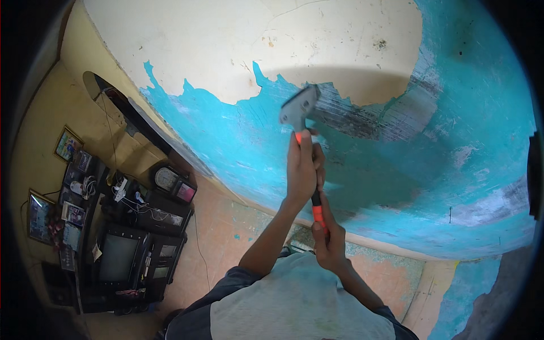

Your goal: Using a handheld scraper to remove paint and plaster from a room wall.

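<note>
A long-handled paint scraper (299, 107) with a wide grey metal head and an orange-and-black handle is held up against the wall. My left hand (302, 172) wraps the handle just below the head. Lower down, my right hand (330, 248) grips the handle's end. Turquoise paint (212, 119) covers much of the wall and stops in a ragged edge at a cream area (204, 46). Beside the blade lies a scratched dark grey patch (352, 117). Whether the blade touches the wall cannot be told.
To the left stands a black cabinet (163, 221) holding a television (120, 258), a clock (165, 177) and white cables (121, 190). Framed pictures (68, 144) hang on the yellow wall. Turquoise flakes (236, 236) lie on the tiled floor (221, 250), where a thin cord (201, 246) runs.
</note>
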Motion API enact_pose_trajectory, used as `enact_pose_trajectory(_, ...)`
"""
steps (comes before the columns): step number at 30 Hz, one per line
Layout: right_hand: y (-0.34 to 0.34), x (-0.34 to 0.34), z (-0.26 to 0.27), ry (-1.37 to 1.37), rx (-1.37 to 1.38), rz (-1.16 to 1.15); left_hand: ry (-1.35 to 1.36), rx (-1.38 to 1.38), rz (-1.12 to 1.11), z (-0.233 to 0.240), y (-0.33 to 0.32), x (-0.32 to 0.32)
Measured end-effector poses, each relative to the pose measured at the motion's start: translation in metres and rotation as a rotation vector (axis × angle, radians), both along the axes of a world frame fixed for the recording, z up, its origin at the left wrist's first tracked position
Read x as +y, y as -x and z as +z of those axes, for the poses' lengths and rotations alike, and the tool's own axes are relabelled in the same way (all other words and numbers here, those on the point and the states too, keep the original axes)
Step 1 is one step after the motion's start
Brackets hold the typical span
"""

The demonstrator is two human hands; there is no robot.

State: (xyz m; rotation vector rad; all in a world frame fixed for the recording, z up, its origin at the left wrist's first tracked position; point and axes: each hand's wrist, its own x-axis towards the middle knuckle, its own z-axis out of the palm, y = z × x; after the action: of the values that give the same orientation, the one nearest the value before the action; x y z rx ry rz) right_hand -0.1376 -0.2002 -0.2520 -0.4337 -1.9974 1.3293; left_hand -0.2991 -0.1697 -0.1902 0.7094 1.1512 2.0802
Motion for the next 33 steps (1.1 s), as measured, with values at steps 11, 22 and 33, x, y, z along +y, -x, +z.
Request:
enact_pose_trajectory(11, 0.003, -0.002, -0.01, -0.043, 0.015, -0.023, 0.022, 0.03, 0.01, -0.012, 0.0, 0.001)
enact_pose_trajectory(22, 0.002, 0.003, -0.004, -0.009, -0.052, 0.0, 0.01, -0.013, 0.017, -0.012, 0.001, 0.002)
enact_pose_trajectory(33, 0.006, 0.01, 0.006, 0.034, -0.036, 0.034, -0.008, 0.002, 0.045, 0.006, 0.008, -0.001)
